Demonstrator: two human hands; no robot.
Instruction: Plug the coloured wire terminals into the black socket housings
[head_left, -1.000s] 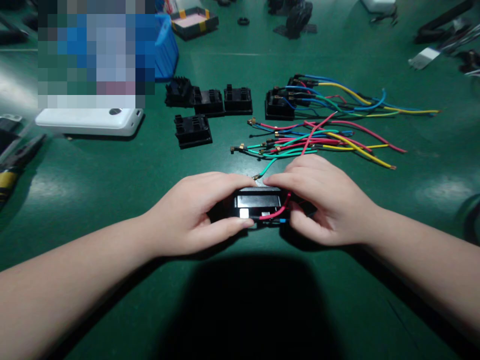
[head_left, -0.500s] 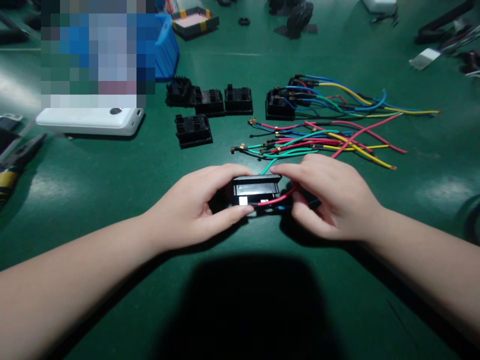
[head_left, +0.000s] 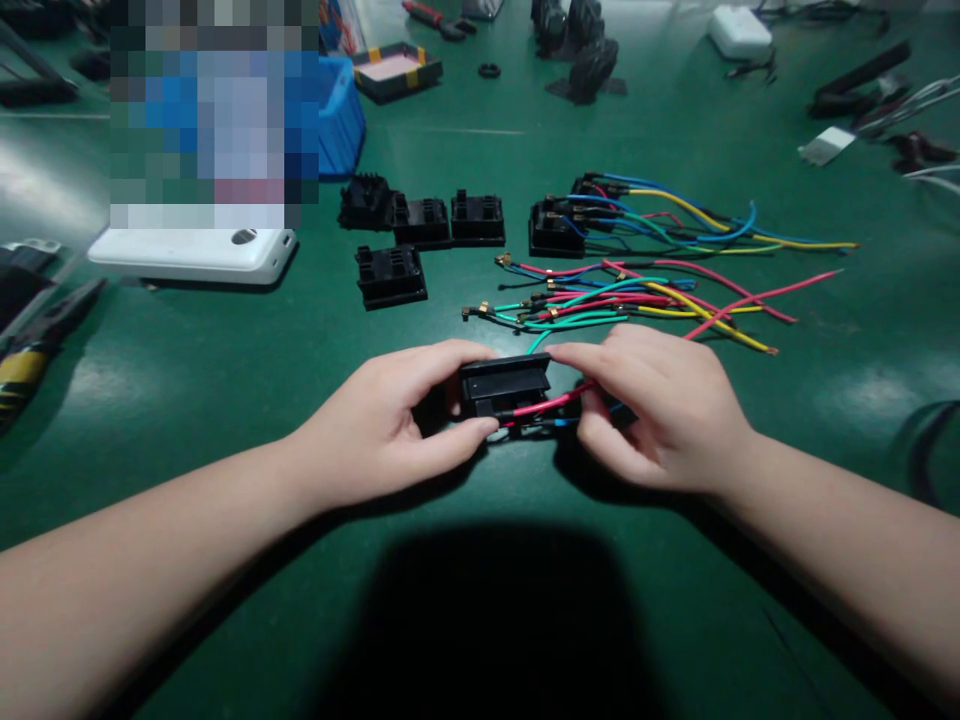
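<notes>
My left hand (head_left: 409, 410) grips the left end of a small black rectangular plastic housing (head_left: 506, 378), its thumb at the lower front and its fingers behind. A red wire (head_left: 551, 403) runs from the housing's lower edge into my right hand (head_left: 656, 410), which is closed around it with thumb and fingers. The right index fingertip touches the housing's upper right corner. Blue shows on another lead (head_left: 556, 423) below the red one. A green wire (head_left: 538, 342) comes up behind the housing. The inner fingers of both hands are hidden.
Several similar black housings (head_left: 478, 220) stand beyond my hands. To their right is a housing with wires attached (head_left: 556, 235). Loose coloured wires (head_left: 585, 300) lie nearer. On the left are a white power bank-like case (head_left: 191, 258) and yellow-black pliers (head_left: 30, 365). A blue bin (head_left: 341, 115) stands behind.
The housing has tilted slightly in my hands, so its bright reflection is gone. Both hands keep their hold. The whole view has shifted a little, with the background now lower.
</notes>
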